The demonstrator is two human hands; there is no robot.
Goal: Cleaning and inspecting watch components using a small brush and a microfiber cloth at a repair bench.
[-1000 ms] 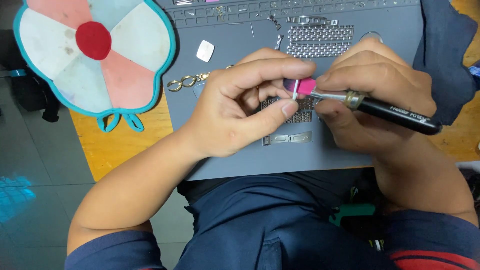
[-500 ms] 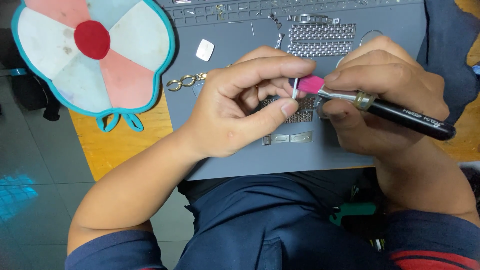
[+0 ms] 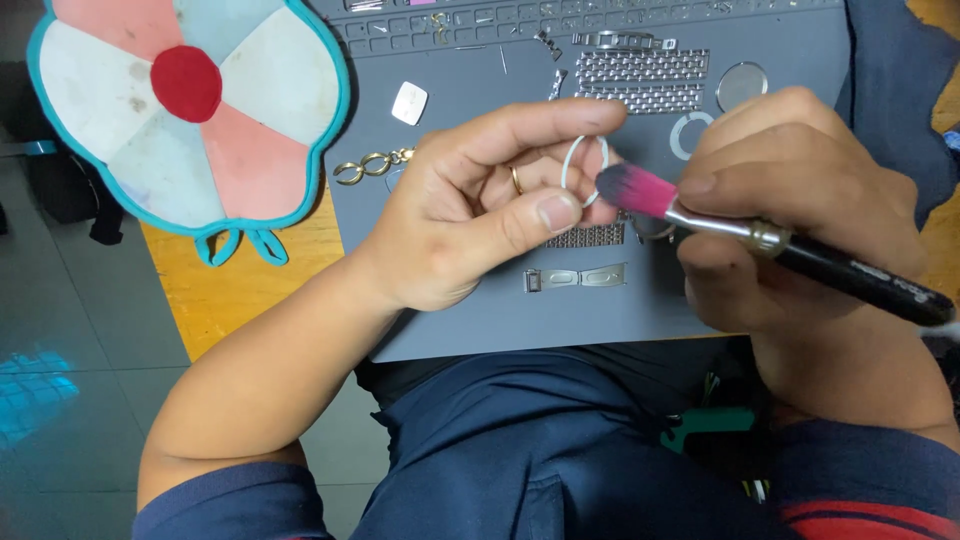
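My left hand (image 3: 480, 200) pinches a thin clear ring (image 3: 583, 170) between thumb and forefinger, holding it above the grey work mat (image 3: 470, 310). My right hand (image 3: 800, 210) grips a black-handled brush (image 3: 760, 238) whose pink and dark bristles touch the ring's right side. Under the hands lie metal watch band pieces: a mesh band (image 3: 645, 80) at the back and a flat clasp (image 3: 577, 278) near the front.
A flower-shaped pad (image 3: 190, 110) in pink, pale blue and teal rests at the left on the orange table (image 3: 250, 290). On the mat lie a gold chain piece (image 3: 370, 165), a small white square part (image 3: 409, 102), a round glass disc (image 3: 741, 85) and a white ring (image 3: 690, 135).
The view has tilted so the hands sit lower. The ring now shows face-on in my left fingers, and the brush has drawn slightly right, its tip at the ring's edge.
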